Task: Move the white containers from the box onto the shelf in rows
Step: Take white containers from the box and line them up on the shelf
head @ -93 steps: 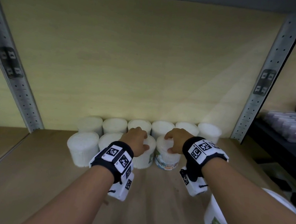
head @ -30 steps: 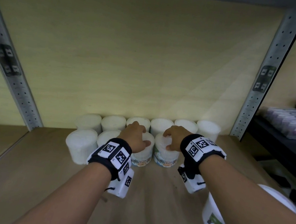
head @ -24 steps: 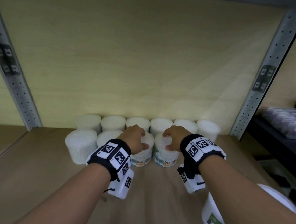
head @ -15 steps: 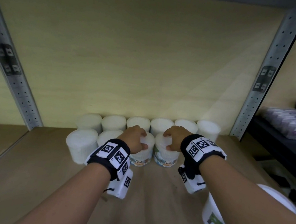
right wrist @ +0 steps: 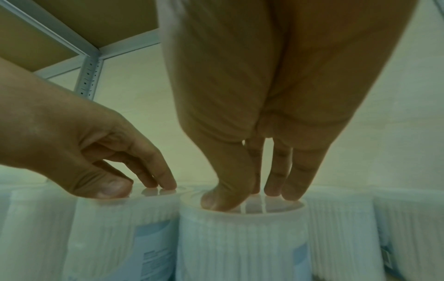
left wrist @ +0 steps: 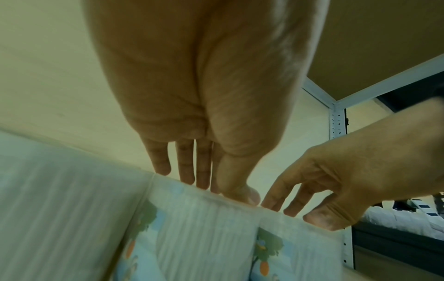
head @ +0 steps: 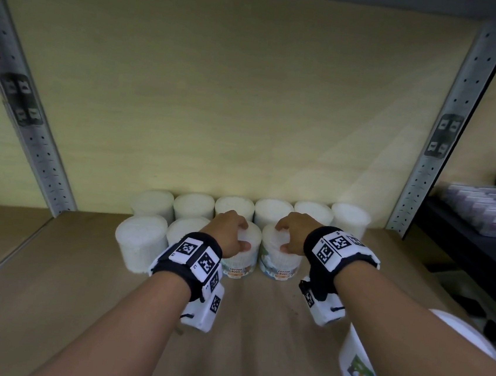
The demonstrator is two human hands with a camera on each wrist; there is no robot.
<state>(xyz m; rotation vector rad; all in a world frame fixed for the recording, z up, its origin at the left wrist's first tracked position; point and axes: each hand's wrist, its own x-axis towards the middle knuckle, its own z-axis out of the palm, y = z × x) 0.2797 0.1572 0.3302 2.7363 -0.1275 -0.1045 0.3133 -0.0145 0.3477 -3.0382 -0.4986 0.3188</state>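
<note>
Two rows of white cotton-bud containers stand at the back of the wooden shelf (head: 76, 292). The back row (head: 273, 212) holds several. In the front row, my left hand (head: 229, 235) rests its fingertips and thumb on the lid of one container (head: 240, 262), whose label faces me. My right hand (head: 292, 235) does the same on the container to its right (head: 278, 264). In the right wrist view the right hand (right wrist: 250, 195) presses into the lid recess of its container (right wrist: 240, 237), and the left hand (right wrist: 134, 186) touches the neighbouring lid. Neither hand wraps a container.
Two more white containers (head: 140, 244) stand to the left in the front row. Another white container (head: 356, 370) sits near the shelf's front right, under my right forearm. Metal uprights (head: 449, 126) flank the bay. A dark shelf with purple boxes (head: 489, 210) lies to the right.
Since the earliest frame the left container has turned so its label faces front. Over the last second both hands stay on the lids with almost no movement.
</note>
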